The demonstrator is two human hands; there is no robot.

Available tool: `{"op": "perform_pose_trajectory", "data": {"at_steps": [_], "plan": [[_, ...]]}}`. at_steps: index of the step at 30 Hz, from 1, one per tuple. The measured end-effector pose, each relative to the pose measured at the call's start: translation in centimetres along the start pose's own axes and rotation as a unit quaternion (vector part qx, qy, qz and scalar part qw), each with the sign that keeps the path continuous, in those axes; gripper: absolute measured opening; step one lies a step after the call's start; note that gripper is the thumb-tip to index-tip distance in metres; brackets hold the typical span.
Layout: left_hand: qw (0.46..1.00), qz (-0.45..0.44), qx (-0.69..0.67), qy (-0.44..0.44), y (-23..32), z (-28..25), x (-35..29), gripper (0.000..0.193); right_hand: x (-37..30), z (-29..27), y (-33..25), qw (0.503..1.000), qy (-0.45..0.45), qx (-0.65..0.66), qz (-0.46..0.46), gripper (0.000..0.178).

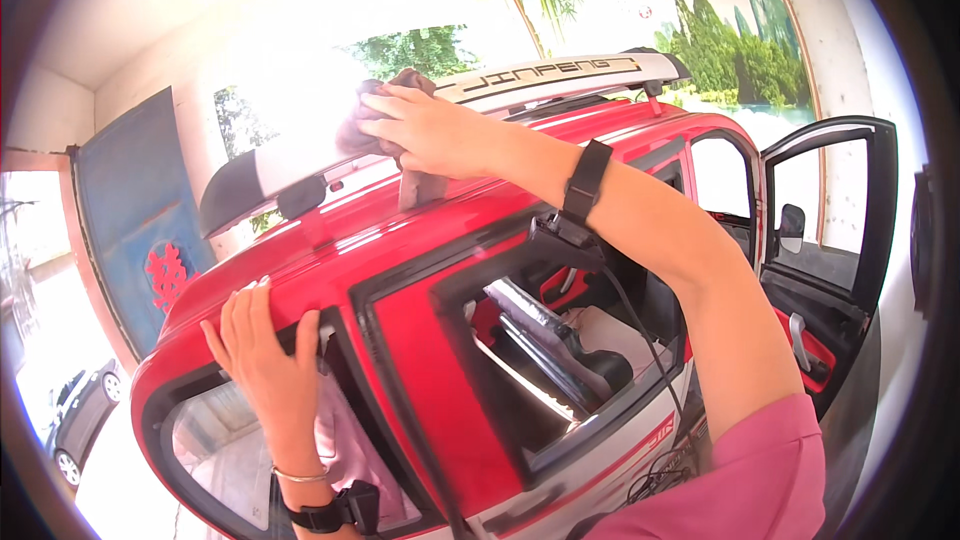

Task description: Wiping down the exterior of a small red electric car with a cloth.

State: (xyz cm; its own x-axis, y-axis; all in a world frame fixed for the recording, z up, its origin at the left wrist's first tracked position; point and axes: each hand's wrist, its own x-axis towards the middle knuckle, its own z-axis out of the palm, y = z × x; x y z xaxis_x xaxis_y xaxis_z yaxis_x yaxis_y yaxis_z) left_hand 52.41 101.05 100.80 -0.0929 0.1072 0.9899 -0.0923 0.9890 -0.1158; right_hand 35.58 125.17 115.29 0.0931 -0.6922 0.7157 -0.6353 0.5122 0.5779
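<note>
A small red vehicle (400, 270) fills the middle of the view, seen from above its side. My right hand (425, 130) is closed on a brownish-pink cloth (395, 135) and presses it against the silver roof rail (540, 80). My left hand (262, 345) lies flat, fingers apart, on the red roof edge above the rear window (230, 440). Both wrists carry black bands; a thin cable hangs from the right one.
The vehicle's front door (835, 230) stands open at the right. A blue door (130, 210) with a red ornament is at the left, a landscape mural (700, 20) on the back wall, and a dark car (75, 415) outside at lower left.
</note>
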Motion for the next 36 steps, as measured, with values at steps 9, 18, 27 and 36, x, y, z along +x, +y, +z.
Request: {"op": "perform_pose_trajectory", "data": {"at_steps": [9,18,27,36], "plan": [[0.997,-0.072,0.02,-0.017,6.8,-0.3,0.8,0.054,-8.2,-2.0,9.1,0.996,-0.016,-0.087,0.006,0.059],[0.997,0.021,-0.001,-0.075,18.0,3.4,3.1,0.059,-22.5,-5.4,23.3,0.985,-0.01,-0.037,0.167,0.06],[0.998,-0.003,0.056,-0.03,18.9,6.0,3.6,0.051,-24.9,-5.8,25.5,0.965,0.01,-0.061,0.254,0.06],[0.998,-0.001,0.055,-0.025,19.1,6.2,3.7,0.048,-21.7,-4.2,22.4,0.975,0.028,-0.04,0.218,0.059]]}}
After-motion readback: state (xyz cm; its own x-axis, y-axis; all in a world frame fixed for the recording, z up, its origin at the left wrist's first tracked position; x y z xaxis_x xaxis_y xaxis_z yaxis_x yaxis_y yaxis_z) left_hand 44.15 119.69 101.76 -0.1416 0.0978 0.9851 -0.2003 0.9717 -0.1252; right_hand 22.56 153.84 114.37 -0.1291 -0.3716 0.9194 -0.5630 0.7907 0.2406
